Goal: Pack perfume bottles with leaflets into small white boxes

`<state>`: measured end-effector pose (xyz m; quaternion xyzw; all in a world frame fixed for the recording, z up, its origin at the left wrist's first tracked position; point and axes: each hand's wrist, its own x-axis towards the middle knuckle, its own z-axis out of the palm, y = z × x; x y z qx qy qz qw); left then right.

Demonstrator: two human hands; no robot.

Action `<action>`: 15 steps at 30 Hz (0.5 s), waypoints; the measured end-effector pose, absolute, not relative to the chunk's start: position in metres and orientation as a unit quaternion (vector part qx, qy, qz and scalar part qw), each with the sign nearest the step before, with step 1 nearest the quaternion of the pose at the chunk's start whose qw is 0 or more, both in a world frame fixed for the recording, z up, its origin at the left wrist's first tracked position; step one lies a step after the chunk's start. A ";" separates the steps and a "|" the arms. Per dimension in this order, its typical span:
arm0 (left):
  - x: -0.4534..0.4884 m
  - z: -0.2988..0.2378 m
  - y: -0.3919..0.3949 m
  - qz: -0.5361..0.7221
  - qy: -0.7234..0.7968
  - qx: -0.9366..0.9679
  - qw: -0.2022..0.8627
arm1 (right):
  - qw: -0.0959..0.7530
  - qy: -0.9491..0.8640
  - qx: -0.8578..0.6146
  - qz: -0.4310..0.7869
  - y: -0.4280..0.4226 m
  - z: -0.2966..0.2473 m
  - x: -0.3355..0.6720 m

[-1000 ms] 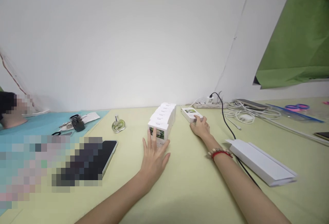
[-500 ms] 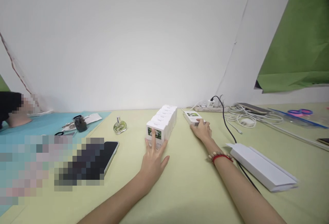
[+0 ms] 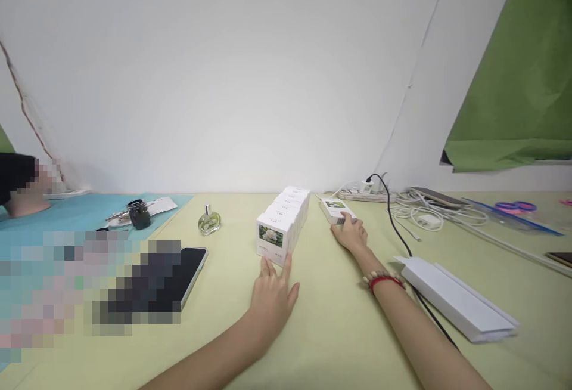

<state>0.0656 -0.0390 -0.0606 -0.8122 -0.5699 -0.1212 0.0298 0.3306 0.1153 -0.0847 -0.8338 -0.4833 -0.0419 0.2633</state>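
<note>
Small white boxes [image 3: 288, 214] stand upright in a row, one behind another, at the middle of the table. The front box [image 3: 270, 238] carries a picture of a white flower on green leaves. My left hand [image 3: 272, 291] is open, its fingertips at the lower edge of that front box and its thumb apart. To the right of the row, another white box [image 3: 337, 211] lies flat with a green picture on top. My right hand [image 3: 351, 235] has its fingers around the near end of this flat box, partly hiding it. A beaded bracelet and a red band circle the right wrist.
A folded white carton [image 3: 460, 297] lies at right over a black cable [image 3: 397, 223]. Behind are a power strip [image 3: 366, 194], tangled white cables [image 3: 415, 214] and scissors [image 3: 516, 207]. At left are a perfume bottle [image 3: 209, 221], a phone [image 3: 190, 268] and a dark jar [image 3: 138, 215].
My left hand has slid down the front box toward me, uncovering its flower picture. My right hand stays at the flat box. The view has shifted slightly.
</note>
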 end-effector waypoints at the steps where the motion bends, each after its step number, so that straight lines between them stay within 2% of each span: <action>1: 0.065 -0.060 -0.040 -0.118 -0.566 -0.816 0.015 | 0.264 -0.484 -0.833 -0.047 0.115 -0.085 0.330; 9: 0.061 -0.059 -0.043 -0.168 -0.539 -0.819 -0.102 | 0.254 -0.476 -0.840 -0.053 0.118 -0.084 0.324; 15: 0.067 -0.065 -0.042 -0.190 -0.533 -0.815 -0.122 | 0.256 -0.470 -0.842 -0.059 0.123 -0.085 0.322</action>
